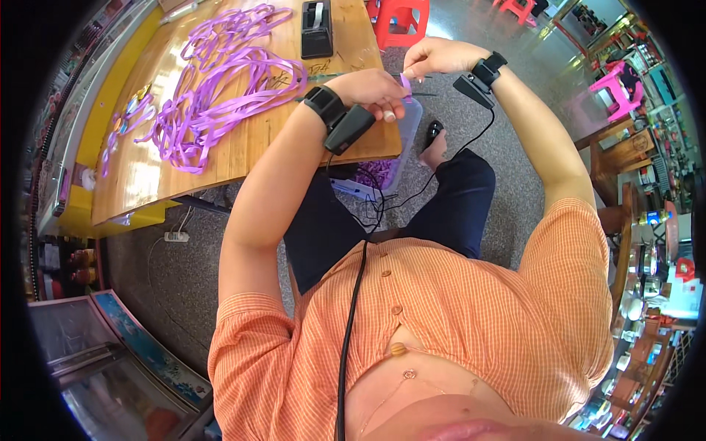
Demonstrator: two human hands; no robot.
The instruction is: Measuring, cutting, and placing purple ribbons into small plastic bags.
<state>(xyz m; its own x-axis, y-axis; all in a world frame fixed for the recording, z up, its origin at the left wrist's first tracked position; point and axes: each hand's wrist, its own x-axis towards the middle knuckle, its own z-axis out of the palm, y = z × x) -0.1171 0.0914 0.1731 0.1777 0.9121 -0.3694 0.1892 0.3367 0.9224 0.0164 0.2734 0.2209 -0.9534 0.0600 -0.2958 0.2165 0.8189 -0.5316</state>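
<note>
Two hands point(373, 90) point(443, 57) pinching one flat purple strip point(406, 85), looped satiny ribbons point(181, 131), glossy grained wooden table point(351, 141)

Speckled grey floor point(191, 268); glossy wooden table point(254, 143) upper left; red plastic stool point(403, 22) top centre; pink plastic stool point(616, 92) upper right; lower left, blue-trimmed glass-topped cabinet point(147, 342), maybe a freezer.

A shop, by its look: crowded goods point(649, 257) line the right, a glass-topped freezer point(151, 345) stands lower left.
</note>
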